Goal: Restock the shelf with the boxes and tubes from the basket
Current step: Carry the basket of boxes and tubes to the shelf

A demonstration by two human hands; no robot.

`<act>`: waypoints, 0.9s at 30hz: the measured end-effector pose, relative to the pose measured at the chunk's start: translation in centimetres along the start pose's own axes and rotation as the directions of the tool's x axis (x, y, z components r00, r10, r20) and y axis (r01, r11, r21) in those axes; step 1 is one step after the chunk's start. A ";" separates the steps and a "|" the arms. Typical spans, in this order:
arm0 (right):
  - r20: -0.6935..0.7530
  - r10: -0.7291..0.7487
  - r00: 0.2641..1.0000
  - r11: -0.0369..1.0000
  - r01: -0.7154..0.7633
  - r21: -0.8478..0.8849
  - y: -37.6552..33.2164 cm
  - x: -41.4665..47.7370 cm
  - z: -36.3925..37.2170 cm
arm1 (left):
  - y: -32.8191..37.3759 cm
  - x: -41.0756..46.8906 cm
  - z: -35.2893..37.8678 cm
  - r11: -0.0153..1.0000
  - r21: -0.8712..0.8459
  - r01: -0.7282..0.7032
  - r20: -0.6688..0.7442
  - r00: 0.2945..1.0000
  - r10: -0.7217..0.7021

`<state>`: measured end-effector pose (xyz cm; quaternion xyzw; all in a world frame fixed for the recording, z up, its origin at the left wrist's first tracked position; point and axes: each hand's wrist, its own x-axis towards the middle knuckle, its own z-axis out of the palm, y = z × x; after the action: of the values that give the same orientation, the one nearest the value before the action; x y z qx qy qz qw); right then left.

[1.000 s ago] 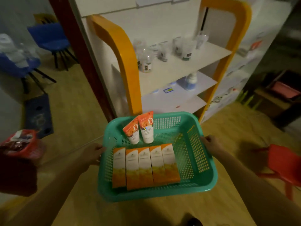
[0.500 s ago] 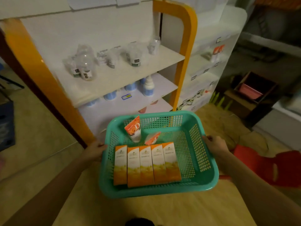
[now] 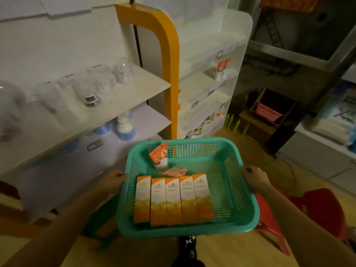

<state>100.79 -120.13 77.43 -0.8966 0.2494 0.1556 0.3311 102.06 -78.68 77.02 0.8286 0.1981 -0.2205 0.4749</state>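
I carry a teal plastic basket (image 3: 238,182) in front of me. My left hand (image 3: 113,180) grips its left rim and my right hand (image 3: 254,177) grips its right rim. Several orange-and-white boxes (image 3: 173,199) lie side by side along the basket's near side. An orange-and-white tube (image 3: 159,156) leans against the far wall, and a second tube (image 3: 176,171) lies flat beside it. Beyond the basket stands a white shelf unit (image 3: 204,99) holding two orange tubes (image 3: 223,66) on an upper level.
An orange-framed shelf (image 3: 169,60) at the left holds clear glasses (image 3: 90,93) above and blue-and-white bottles (image 3: 125,128) below. A red plastic chair (image 3: 317,211) sits low at the right. A brown crate with a pink bin (image 3: 269,110) stands on the floor behind.
The view has swung right and nearer to the white shelf unit. One tube has tipped over flat in the basket. Both hands keep their grip on the rims.
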 end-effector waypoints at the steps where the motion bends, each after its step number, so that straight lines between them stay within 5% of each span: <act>1: -0.008 0.002 1.000 1.000 -0.002 -0.005 -0.1 1.7 -0.8 | 1.2 1.3 0.6 1.000 0.009 0.004 0.019 1.000 -0.004; 16: 0.104 -0.071 0.992 0.993 0.080 -0.091 -5.2 25.3 -10.9 | 16.8 13.4 8.6 0.991 -0.115 0.066 -0.019 0.998 -0.068; 21: 0.157 -0.178 0.971 0.950 0.211 -0.229 -6.8 35.4 -12.3 | 18.9 17.8 12.9 0.991 -0.067 0.114 -0.206 0.970 -0.126; 27: 0.284 -0.332 0.899 0.906 0.388 -0.171 -9.3 47.6 -14.1 | 20.7 21.0 20.8 0.932 -0.266 0.245 -0.320 0.890 -0.325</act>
<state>146.86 -139.89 71.38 -0.9320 0.0156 0.2293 0.2801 126.77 -104.09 70.51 0.7591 0.4244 -0.1103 0.4811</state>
